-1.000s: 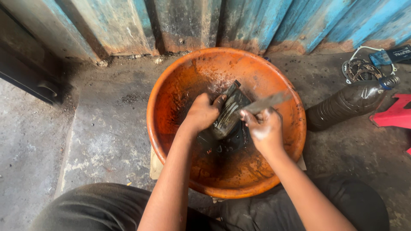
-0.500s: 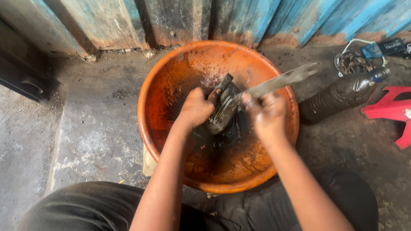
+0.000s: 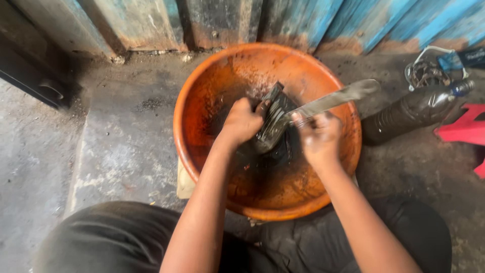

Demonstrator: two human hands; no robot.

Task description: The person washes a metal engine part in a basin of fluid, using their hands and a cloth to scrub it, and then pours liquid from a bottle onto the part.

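— What is each hand doing?

— The left hand (image 3: 241,124) is clenched around a dark, greasy block-shaped part (image 3: 275,121), holding it tilted inside the orange basin (image 3: 202,101). The right hand (image 3: 319,137) is clenched on the handle end of a long flat metal blade (image 3: 336,98), whose tip sticks out over the basin's far right rim.

— Does the blade touch the part?

— It seems to meet the part's upper edge, though motion blur makes that hard to confirm.

— And around them?

— The basin sits on the concrete floor (image 3: 121,151) before a blue corrugated wall (image 3: 384,20). A dark plastic bottle (image 3: 414,108) lies to the right, near a red stool (image 3: 462,131).
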